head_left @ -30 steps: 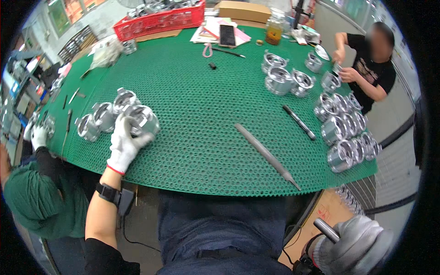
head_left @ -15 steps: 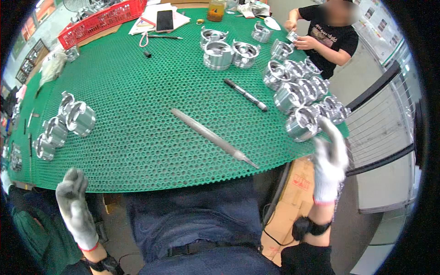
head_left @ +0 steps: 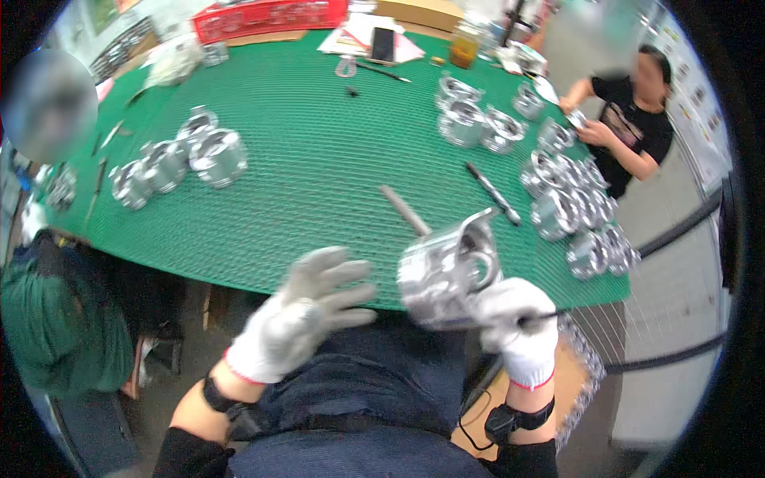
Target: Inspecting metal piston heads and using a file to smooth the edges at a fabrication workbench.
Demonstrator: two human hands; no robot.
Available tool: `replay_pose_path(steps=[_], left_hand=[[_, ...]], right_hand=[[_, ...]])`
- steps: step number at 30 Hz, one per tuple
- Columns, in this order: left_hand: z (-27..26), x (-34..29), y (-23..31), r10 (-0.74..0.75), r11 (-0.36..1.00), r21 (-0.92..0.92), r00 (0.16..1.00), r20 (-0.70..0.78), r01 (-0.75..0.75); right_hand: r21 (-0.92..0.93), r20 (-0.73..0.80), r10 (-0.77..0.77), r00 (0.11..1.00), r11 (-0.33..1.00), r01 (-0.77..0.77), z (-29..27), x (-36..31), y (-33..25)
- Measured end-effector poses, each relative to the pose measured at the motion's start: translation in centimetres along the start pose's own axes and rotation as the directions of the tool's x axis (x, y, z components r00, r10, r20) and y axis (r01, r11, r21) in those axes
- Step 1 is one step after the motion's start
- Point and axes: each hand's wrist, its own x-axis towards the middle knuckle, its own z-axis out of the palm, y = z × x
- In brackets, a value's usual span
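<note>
My right hand (head_left: 518,319), in a white glove, grips a silver metal piston (head_left: 446,271) by its near right side and holds it over the table's front edge. A thin dark tip shows at the same hand; I cannot make out what it belongs to. My left hand (head_left: 307,307), gloved too, is open with fingers spread, left of the piston and apart from it. Behind the piston a grey file (head_left: 404,209) lies on the green mat, its near end hidden. A black marker (head_left: 492,193) lies to the right of the file.
Several pistons (head_left: 587,253) crowd the table's right edge. More stand at the middle back (head_left: 462,122) and on the left (head_left: 218,157). A phone (head_left: 382,45) on papers, a jar (head_left: 464,48) and a red crate (head_left: 271,21) are at the back. A co-worker (head_left: 637,119) handles a small metal part at far right.
My right hand has picked up a piston from the right-hand group and brought it in front of me. My left hand has moved right, toward it. The view has shifted left.
</note>
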Motion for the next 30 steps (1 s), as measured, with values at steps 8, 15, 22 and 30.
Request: replay_pose_path(steps=[8, 15, 22, 30], left_hand=[[-1.4, -4.3, 1.6, 0.093, 0.973, -0.214, 0.996, -0.001, -0.091], [-4.1, -6.4, 2.0, -0.015, 0.976, -0.219, 0.985, -0.17, -0.023], [-5.8, -5.5, 1.0, 0.027, 0.404, -0.895, 0.975, 0.219, 0.19], [-4.2, -4.0, 1.7, -0.008, 0.668, -0.744, 0.998, -0.056, -0.037]], right_hand=[[0.356, 0.387, -0.215, 0.896, 0.932, 0.07, 9.2, 4.8, 1.3], [0.112, -0.034, 0.398, 0.917, 0.913, -0.393, 7.7, 5.3, 4.8], [0.276, -0.064, 0.426, 0.903, 0.877, -0.394, 6.0, 4.9, 7.7], [0.291, -0.029, 0.407, 0.913, 0.877, -0.382, 5.3, 4.8, 8.2]])
